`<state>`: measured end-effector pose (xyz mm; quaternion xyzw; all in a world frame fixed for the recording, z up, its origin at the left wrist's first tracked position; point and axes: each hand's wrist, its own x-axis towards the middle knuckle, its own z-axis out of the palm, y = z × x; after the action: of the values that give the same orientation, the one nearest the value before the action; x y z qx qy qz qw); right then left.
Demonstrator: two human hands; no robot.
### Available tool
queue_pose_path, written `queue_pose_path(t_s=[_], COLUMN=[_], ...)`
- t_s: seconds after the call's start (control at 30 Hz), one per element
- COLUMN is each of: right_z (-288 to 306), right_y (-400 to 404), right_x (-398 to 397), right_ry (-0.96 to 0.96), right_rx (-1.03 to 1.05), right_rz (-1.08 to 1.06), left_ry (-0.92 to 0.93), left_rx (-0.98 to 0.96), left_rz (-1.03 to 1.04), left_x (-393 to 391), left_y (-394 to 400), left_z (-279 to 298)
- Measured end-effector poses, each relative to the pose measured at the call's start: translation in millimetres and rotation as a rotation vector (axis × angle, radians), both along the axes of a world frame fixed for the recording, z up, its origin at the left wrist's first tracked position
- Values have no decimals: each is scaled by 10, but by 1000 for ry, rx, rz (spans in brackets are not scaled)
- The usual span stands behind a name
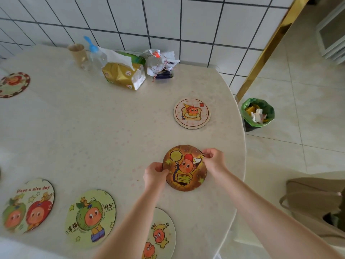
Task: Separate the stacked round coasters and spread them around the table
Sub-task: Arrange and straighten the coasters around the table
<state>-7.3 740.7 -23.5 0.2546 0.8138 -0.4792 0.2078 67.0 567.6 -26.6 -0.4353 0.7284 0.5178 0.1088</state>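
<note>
An orange-brown round coaster (184,168) with a cartoon figure lies on the table (112,131) near its right edge. My left hand (155,174) pinches its left rim and my right hand (214,159) pinches its upper right rim. Whether more coasters are stacked under it I cannot tell. Other coasters lie spread flat: a pale toast one (192,113) farther back, a yellow-green one (161,236) under my left forearm, a green-hooded one (90,217), a "Have a nice day" one (29,206), and a red-rimmed one (14,84) at the far left.
At the back by the tiled wall stand a paper cup (78,54), a clear bottle with a blue cap (96,55), a gold tissue pack (124,75) and a crumpled white bag (161,61). Off the right edge sit a green-lined bin (257,113) and a beige bag (313,199).
</note>
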Motion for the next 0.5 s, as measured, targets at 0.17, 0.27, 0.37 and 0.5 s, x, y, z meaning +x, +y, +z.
queue_pose_path(t_s=[0.17, 0.27, 0.37, 0.5], right_z=[-53, -96, -100, -111], right_y=[17, 57, 93, 127], right_x=[-80, -82, -74, 62], right_ry=[33, 25, 24, 25], right_rx=[36, 42, 44, 19], right_rz=[-8, 11, 36, 52], left_ry=[2, -6, -2, 6], left_rx=[-36, -54, -52, -68], left_rz=[-20, -5, 66, 93], left_x=[-10, 50, 100, 292], left_y=[11, 30, -34, -223], left_z=[-36, -81, -91, -74])
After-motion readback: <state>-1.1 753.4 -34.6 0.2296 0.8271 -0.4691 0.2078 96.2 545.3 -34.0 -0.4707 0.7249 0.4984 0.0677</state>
